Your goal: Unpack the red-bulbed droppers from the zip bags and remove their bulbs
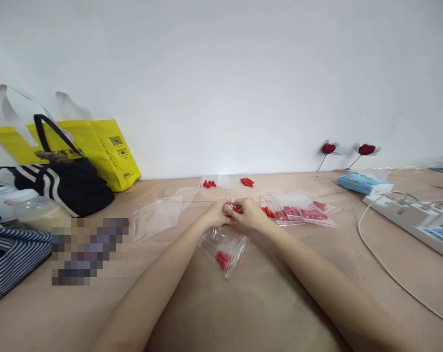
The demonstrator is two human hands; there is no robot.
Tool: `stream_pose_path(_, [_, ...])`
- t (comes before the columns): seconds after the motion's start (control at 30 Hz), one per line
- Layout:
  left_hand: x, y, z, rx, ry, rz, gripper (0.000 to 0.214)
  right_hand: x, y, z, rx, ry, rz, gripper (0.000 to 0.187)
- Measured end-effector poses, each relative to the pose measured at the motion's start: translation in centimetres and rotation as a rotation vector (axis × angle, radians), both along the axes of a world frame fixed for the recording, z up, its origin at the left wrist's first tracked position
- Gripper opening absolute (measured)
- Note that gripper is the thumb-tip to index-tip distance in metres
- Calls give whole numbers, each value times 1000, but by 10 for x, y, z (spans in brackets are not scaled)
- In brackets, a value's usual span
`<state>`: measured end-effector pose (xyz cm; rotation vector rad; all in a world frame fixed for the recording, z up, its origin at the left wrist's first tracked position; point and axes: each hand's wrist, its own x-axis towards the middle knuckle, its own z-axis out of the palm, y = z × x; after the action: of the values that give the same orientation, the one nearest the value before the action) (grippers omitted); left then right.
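Observation:
My left hand (217,215) and my right hand (248,214) meet at the middle of the table, fingers curled together around small red pieces (237,209) pinched between them. Both hands rest at the mouth of a clear zip bag (224,249) that lies toward me with a few red pieces (223,259) inside. To the right of my right hand lies a pile of filled clear bags (302,211) with red pieces in them. Loose red pieces sit in two small heaps (209,184) (247,182) near the wall.
An empty clear bag (158,212) lies left of my hands. A black striped bag (65,183) and a yellow tote (100,146) stand at the far left. A blue tissue pack (364,182), a white power strip (415,215) with its cable (375,254), and two red flowers (329,148) are at the right.

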<state>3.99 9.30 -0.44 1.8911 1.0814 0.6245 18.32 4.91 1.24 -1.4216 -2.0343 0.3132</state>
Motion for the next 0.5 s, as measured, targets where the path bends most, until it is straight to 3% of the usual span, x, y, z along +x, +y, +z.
stream_pose_path(0.2, [-4, -2, 0, 62, 13, 60, 50, 17, -7, -3, 4, 184, -28, 16])
stream_pose_path(0.5, [0, 2, -1, 177, 102, 234, 18, 31, -75, -24, 198, 202, 103, 12])
